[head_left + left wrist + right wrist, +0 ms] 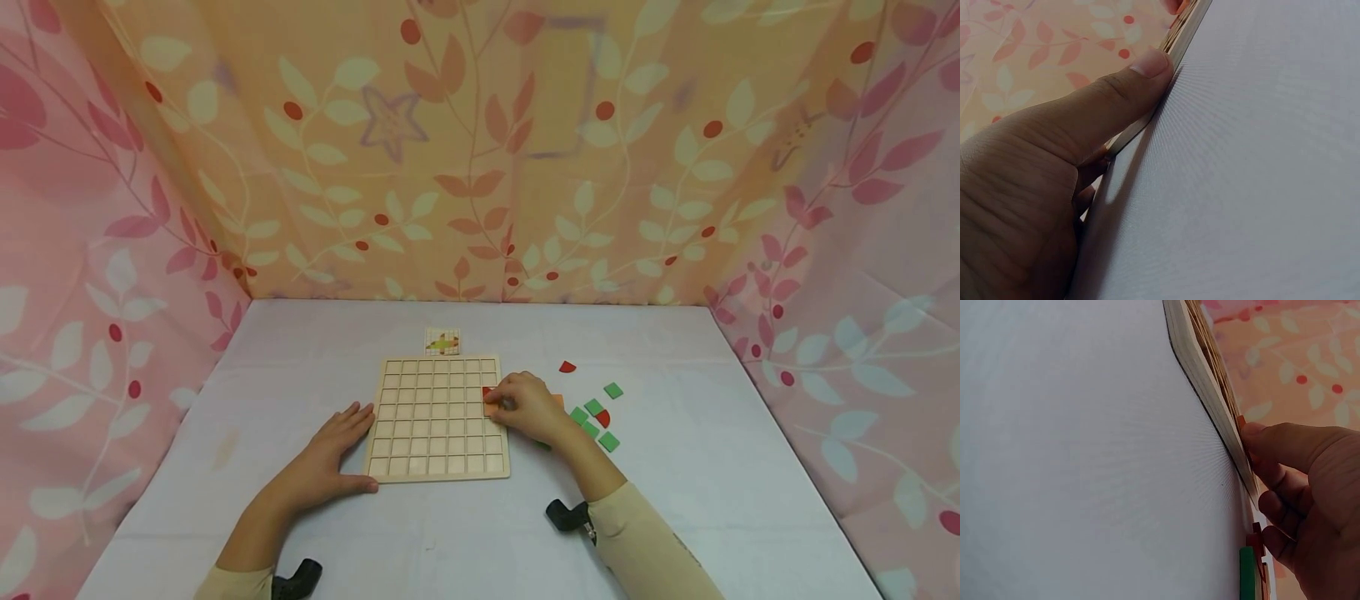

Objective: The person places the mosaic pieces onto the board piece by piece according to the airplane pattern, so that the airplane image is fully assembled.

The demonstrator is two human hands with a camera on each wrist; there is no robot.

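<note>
A square wooden grid board (435,421) lies on the white table. Against its left edge rests my left hand (322,462), fingers spread and thumb at the lower left corner; the left wrist view shows the thumb (1147,65) along the board's side. At the board's right edge my right hand (531,407) pinches an orange piece (491,409) between thumb and fingers, just below a red piece (486,392) in the right column. In the right wrist view the thumb (1272,440) presses on an orange piece (1241,420) at the rim.
Right of the board lie several green squares (613,390), red rounded pieces (567,367) and an orange piece (558,401) partly behind my hand. A small pattern card (442,342) sits behind the board. Patterned curtains (480,150) surround the table.
</note>
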